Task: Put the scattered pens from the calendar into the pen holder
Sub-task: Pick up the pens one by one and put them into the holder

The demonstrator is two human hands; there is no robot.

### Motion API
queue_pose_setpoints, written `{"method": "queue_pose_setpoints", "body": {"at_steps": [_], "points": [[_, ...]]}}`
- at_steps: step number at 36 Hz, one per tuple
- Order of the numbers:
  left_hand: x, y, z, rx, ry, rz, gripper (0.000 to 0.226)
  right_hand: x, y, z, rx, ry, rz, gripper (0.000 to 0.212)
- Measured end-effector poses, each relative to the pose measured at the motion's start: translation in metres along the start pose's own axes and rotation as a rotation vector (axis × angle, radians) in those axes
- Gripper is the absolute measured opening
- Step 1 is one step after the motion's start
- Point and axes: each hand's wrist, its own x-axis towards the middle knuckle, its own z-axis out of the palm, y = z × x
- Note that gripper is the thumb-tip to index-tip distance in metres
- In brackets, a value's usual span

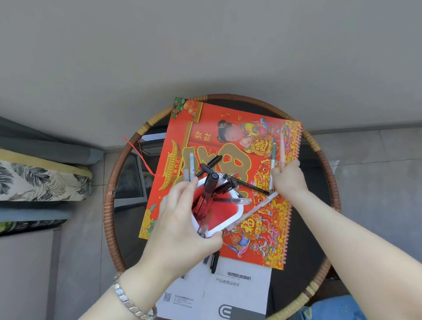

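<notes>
A red and gold calendar (257, 239) lies on a round glass table. My left hand (183, 230) grips a white pen holder (222, 226) with a red inside, held over the calendar's lower left; several black pens (209, 187) stand in it. My right hand (289, 178) holds a pink pen (282, 147) at the calendar's right side, with a green pen (273, 155) right beside its fingers. More pens lie loose on the calendar: a pale blue one (192, 162), black ones (249, 185) and a clear one (256, 207).
The round table has a wicker rim (108, 203) and a dark glass top. White manuals (224, 291) lie at its near edge with black pens (213, 261) on them. A leaf-patterned cushion (30, 181) lies at left; blue denim (331, 318) shows at lower right.
</notes>
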Motion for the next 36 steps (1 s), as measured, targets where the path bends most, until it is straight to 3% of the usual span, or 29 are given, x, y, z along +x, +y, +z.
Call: {"method": "queue_pose_setpoints", "body": {"at_steps": [11,15,20,26,31,36], "points": [[0.003,0.003,-0.010,-0.003,0.042,0.012,0.091,0.003,-0.002,0.022,-0.232,0.027,-0.036,0.037],[0.001,0.001,-0.012,0.014,0.046,0.015,0.092,-0.012,-0.011,0.012,-0.115,0.037,-0.155,0.035],[-0.005,-0.001,-0.014,0.021,0.018,0.023,0.094,-0.075,-0.031,-0.029,0.247,-0.174,-0.395,0.009],[-0.013,-0.003,-0.018,0.048,0.037,0.023,0.095,-0.164,-0.039,-0.096,0.334,-0.330,-0.583,0.031],[-0.018,-0.002,-0.019,0.080,0.049,0.046,0.092,-0.210,-0.051,-0.128,0.002,-0.348,-0.646,0.034],[-0.023,0.003,-0.014,0.123,0.045,0.124,0.090,-0.219,-0.055,-0.107,-0.377,-0.279,-0.659,0.036]]}}
